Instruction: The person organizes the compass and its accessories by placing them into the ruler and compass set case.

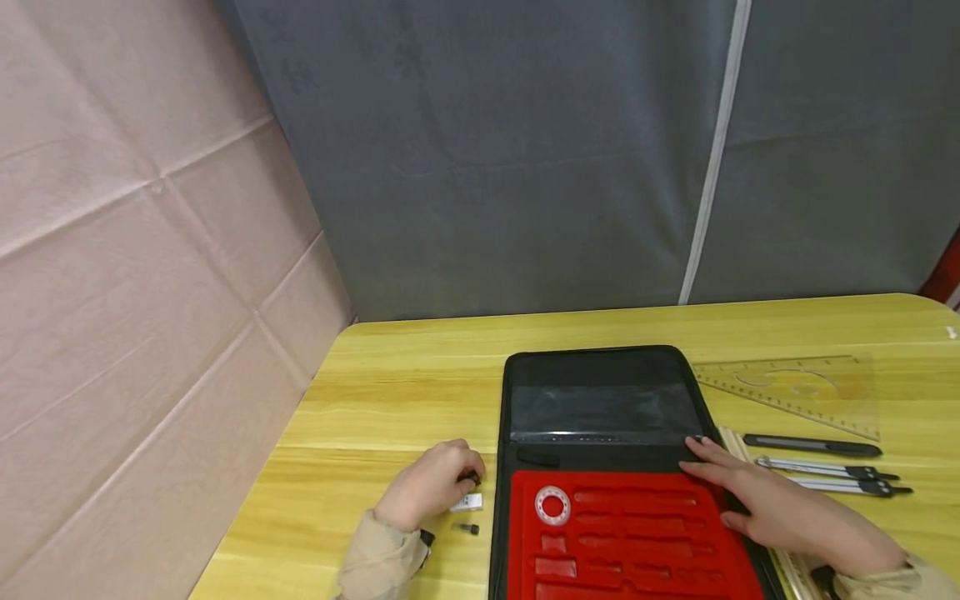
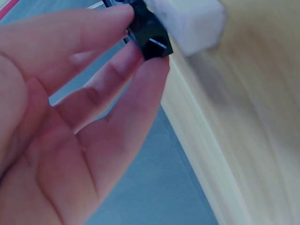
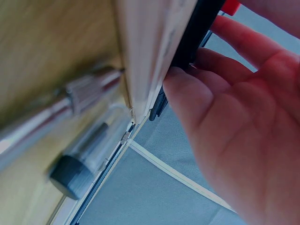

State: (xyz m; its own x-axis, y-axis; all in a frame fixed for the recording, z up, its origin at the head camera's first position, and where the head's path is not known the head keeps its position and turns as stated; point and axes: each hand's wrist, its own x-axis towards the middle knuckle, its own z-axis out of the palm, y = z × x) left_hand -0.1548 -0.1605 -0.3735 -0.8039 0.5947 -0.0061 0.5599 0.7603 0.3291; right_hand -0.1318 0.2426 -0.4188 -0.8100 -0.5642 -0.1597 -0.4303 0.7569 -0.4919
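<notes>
In the head view my left hand [image 1: 435,482] is beside the left edge of an open black zip case [image 1: 600,457]. Its thumb and fingers pinch a small black block [image 2: 151,36], clearest in the left wrist view. A white eraser [image 1: 468,502] lies on the table right by these fingers. Just below it is a small dark piece [image 1: 467,528]. My right hand [image 1: 783,507] rests on the case's right edge, fingers extended over its border and holding nothing. Inside the case sits a red moulded tray [image 1: 630,497] with a white ring [image 1: 552,506] in its round recess.
Right of the case lie a clear set square [image 1: 817,387], a black pen-like tool [image 1: 813,446] and two compasses [image 1: 817,468]. Pale rulers [image 1: 789,575] run along the case's right side. A clear tube with a dark cap [image 3: 72,177] shows in the right wrist view.
</notes>
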